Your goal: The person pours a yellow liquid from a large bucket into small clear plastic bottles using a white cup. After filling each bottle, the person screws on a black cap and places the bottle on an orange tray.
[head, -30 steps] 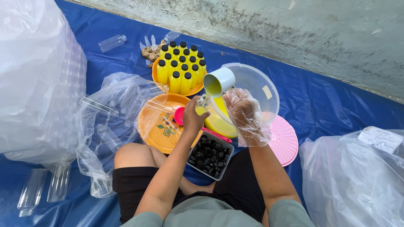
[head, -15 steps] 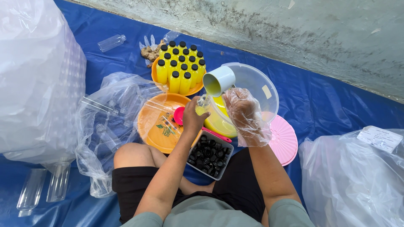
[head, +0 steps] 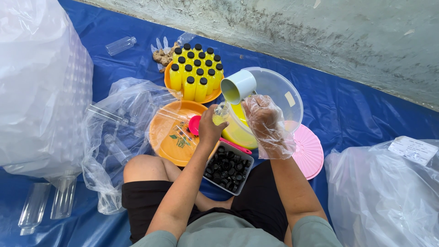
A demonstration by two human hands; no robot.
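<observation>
1. Blue tarpaulin (head: 356, 114) is covering the floor beside a rough grey wall (head: 320, 32), and the person is sitting on it with knees bent.
2. Reaching forward from the lower middle, the left hand (head: 211, 129) is angled upward, its grip wrapping round a small clear bottle (head: 221, 112) and holding it upright just under the cup's lip.
3. Wearing a thin clear plastic glove, the right hand (head: 267, 126) is raised with the wrist bent; its grip is closing on the handle of a white cup (head: 238, 87), which is tipped toward the bottle, yellow liquid showing at its mouth.
4. Both hands are working over a clear round basin (head: 279, 89) holding yellow liquid.
5. Sitting beyond the hands, an orange tray (head: 208, 97) is carrying filled yellow bottles (head: 194, 73) with black caps.
6. Lying near the left forearm, an orange plate (head: 176, 132) is bearing a pink spoon (head: 194, 124).
7. Resting at the lap, a small box of black caps (head: 228, 168) is sitting just below both wrists.
8. A pink lid (head: 308, 153) is lying right of the basin.
</observation>
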